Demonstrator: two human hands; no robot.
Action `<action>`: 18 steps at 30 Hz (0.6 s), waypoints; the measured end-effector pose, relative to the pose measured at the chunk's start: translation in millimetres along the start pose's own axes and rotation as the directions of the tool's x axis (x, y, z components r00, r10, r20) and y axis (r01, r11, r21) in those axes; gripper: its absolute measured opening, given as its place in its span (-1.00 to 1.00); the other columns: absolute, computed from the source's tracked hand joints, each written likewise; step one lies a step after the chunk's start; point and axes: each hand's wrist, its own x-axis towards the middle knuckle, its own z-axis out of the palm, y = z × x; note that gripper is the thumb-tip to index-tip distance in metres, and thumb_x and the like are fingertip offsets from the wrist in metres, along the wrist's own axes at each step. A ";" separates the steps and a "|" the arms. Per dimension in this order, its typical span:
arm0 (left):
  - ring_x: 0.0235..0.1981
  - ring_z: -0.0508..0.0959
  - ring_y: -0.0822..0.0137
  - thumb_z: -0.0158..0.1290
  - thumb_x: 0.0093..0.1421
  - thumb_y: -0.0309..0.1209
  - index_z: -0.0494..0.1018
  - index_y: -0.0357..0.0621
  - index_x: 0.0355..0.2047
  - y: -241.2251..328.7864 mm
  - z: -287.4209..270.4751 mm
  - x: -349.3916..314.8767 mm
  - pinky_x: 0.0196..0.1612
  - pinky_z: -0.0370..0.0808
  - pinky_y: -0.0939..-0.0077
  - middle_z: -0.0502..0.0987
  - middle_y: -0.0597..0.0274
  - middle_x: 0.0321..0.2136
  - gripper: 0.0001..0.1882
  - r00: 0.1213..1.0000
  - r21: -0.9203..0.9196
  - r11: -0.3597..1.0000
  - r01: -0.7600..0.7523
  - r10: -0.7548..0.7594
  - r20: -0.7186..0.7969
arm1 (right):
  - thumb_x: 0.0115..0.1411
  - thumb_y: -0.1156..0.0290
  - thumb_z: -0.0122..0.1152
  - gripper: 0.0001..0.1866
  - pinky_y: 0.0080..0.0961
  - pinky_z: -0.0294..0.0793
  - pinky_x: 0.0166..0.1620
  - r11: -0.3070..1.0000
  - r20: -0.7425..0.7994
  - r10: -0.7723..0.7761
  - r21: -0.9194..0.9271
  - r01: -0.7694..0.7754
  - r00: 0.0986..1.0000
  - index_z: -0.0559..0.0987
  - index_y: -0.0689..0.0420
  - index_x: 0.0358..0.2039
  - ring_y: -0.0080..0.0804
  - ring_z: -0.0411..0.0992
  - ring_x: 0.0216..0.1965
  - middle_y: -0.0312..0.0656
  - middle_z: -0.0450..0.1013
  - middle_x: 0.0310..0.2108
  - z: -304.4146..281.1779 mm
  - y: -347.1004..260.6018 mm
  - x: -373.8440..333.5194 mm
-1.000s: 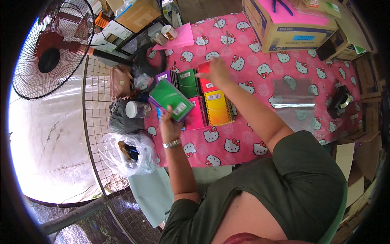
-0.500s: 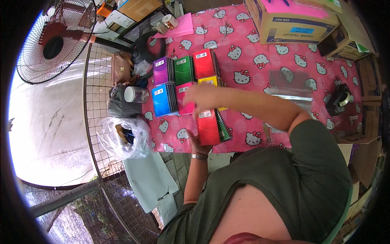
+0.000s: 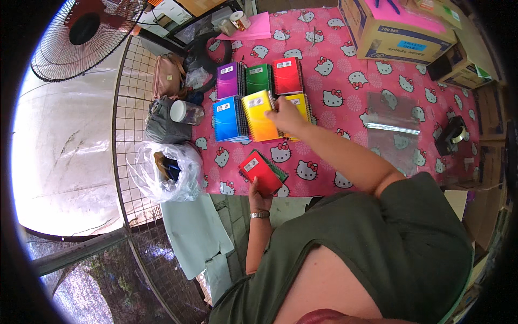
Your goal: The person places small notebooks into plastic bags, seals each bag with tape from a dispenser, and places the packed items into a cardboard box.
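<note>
My right hand [image 3: 288, 116] pinches a yellow spiral notebook [image 3: 257, 119] by its right edge, in the front row of notebook stacks. Whatever lies beneath it is hidden. Beside it are a blue stack [image 3: 227, 120] to the left and a yellow stack [image 3: 298, 101] to the right, partly covered by my hand. Behind stand purple [image 3: 227, 80], green [image 3: 258, 78] and red [image 3: 287, 75] stacks. Close to the table's near edge, my left hand [image 3: 260, 198] grips a tilted red spiral notebook [image 3: 260, 171] with a green notebook [image 3: 277, 167] under it.
A pink patterned cloth [image 3: 324, 146] covers the table. To the left are a plastic bag [image 3: 186, 181], a lidded jar [image 3: 191, 113] and pouches. Clear plastic sleeves [image 3: 391, 116] and a tape dispenser [image 3: 451, 136] lie right, with cartons [image 3: 402, 40] behind. A fan [image 3: 83, 32] stands far left.
My right hand has taken up a yellow notebook and holds it where the pink stack showed before. The red and green notebooks in my left hand have tilted and shifted nearer me.
</note>
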 end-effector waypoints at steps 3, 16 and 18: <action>-0.17 0.54 0.21 0.01 0.20 -0.25 0.32 -0.10 -0.03 10.5 7.3 10.1 -0.11 0.49 0.15 0.50 0.25 -0.14 -0.64 0.996 0.059 0.996 -0.069 0.072 -0.047 | -0.04 0.19 0.29 -0.47 -0.11 0.41 -0.15 0.926 -0.168 0.110 -0.342 -0.162 0.980 0.35 0.21 -0.13 0.02 0.35 -0.08 0.06 0.35 -0.15 44.0 -0.7 0.7; 0.03 0.41 0.17 0.08 0.07 0.08 0.25 -0.10 0.09 24.6 9.8 -4.5 0.06 0.36 0.12 0.39 0.18 0.03 -0.29 0.978 -0.207 0.977 -0.040 0.081 0.191 | -0.12 0.35 0.40 -0.49 -0.43 0.38 -0.21 0.973 0.274 -0.196 0.177 0.151 0.941 0.28 0.20 -0.26 -0.37 0.36 -0.31 -0.14 0.32 -0.37 39.2 -26.8 -55.4; 0.01 0.43 0.16 0.09 0.07 -0.04 0.27 -0.15 0.06 25.3 6.3 -3.0 0.05 0.37 0.15 0.42 0.17 -0.01 -0.36 0.986 -0.137 0.988 -0.077 0.096 0.137 | -0.13 0.22 0.43 -0.41 -0.40 0.38 -0.19 0.930 0.097 -0.366 -0.002 0.368 0.926 0.27 0.24 -0.25 -0.34 0.35 -0.25 -0.08 0.30 -0.33 65.0 -20.5 -42.3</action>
